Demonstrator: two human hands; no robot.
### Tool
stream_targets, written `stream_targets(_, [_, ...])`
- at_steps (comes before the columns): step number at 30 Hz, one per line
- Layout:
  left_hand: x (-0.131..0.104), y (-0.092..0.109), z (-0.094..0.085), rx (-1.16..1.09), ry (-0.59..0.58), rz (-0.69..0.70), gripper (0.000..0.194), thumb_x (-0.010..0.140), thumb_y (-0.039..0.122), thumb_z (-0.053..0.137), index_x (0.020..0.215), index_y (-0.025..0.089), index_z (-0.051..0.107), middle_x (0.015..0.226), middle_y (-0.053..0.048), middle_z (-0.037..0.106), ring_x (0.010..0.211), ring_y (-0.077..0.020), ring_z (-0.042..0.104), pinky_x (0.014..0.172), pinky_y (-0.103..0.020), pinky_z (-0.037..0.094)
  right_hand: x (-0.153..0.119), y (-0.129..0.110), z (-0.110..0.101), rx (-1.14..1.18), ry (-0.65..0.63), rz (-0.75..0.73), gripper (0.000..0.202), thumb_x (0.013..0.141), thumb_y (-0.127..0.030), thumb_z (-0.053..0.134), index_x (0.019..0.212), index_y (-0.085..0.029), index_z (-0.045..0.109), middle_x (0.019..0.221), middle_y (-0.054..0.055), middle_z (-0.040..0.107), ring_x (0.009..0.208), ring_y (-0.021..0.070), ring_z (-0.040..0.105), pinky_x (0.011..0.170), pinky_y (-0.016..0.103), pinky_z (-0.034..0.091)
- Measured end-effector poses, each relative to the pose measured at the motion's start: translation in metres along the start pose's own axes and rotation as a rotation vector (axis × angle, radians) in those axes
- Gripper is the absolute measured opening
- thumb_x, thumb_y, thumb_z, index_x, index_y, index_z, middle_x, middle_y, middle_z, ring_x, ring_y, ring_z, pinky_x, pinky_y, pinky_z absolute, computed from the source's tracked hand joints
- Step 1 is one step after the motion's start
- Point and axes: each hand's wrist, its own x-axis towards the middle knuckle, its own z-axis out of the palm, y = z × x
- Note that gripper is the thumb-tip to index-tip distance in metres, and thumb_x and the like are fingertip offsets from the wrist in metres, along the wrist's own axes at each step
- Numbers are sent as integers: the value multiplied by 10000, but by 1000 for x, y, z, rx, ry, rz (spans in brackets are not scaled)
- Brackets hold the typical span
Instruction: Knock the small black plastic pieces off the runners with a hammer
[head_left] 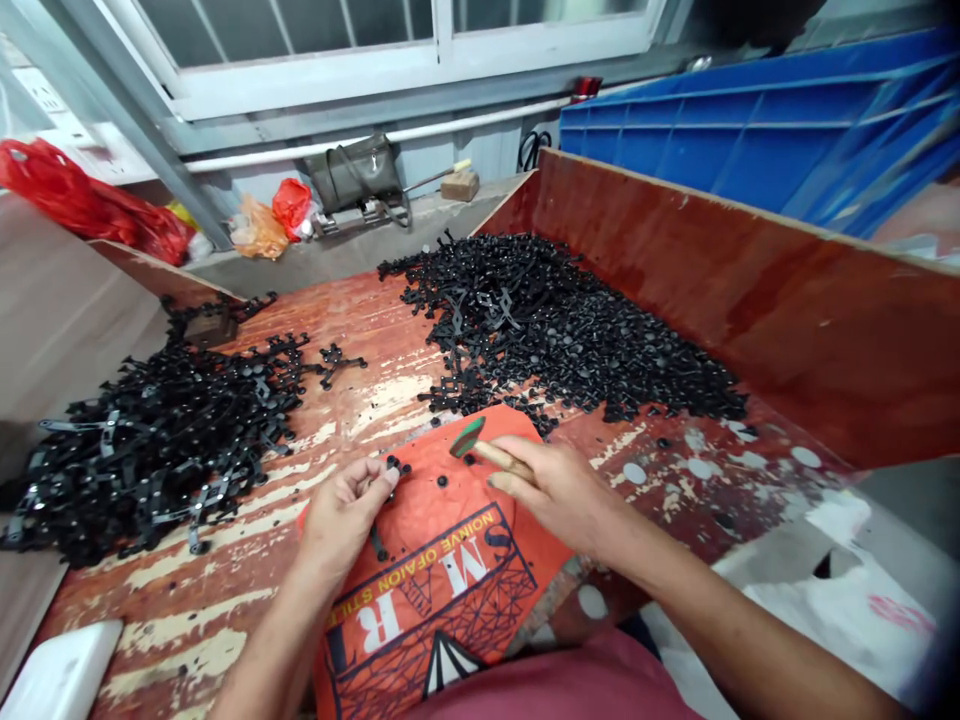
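Head view: left hand, fingers pinched near-closed on black link, orange cloth's 11 o'clock; right hand, fingers wrapped round green-headed tool, 12 o'clock. Partway (my guess): linked pile 9 o'clock, loose parts remain, 1 o'clock.

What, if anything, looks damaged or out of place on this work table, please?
The red tabletop looks damaged: its surface is worn away in pale streaks, mostly left of the orange cloth. Several pale round discs lie scattered to the cloth's right, apart from the black pile, so they look stray.
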Motion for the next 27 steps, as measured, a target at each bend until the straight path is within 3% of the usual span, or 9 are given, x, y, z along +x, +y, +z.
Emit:
stream_targets(7, [1, -2, 18, 121, -85, 2, 412, 748, 592, 643, 717, 186, 585, 573, 56, 418, 523, -103, 332, 513, -232, 245, -39, 20, 15, 40, -21, 103, 335, 1008, -326, 458, 1298, -332, 625, 1093, 36, 742, 949, 225, 694, 824, 342, 505])
stream_targets(17, [0, -10, 28, 317, -42, 52, 292, 783, 499, 624, 714, 219, 674, 525, 34, 549, 534, -149, 487, 520, -252, 306, -39, 21, 19, 12, -32, 110, 347, 1010, -304, 461, 1317, -345, 615, 1088, 28, 748, 995, 227, 692, 871, 351, 503])
stream_targets(27, [5, -12, 28, 266, -66, 58, 289, 791, 475, 630, 684, 210, 671, 567, 22, 598, 555, -146, 508, 536, -247, 347, -39, 15, 16, 4, -55, 104, 354, 1015, -289, 438, 1324, -322, 608, 1109, 32, 741, 983, 218, 689, 824, 329, 495])
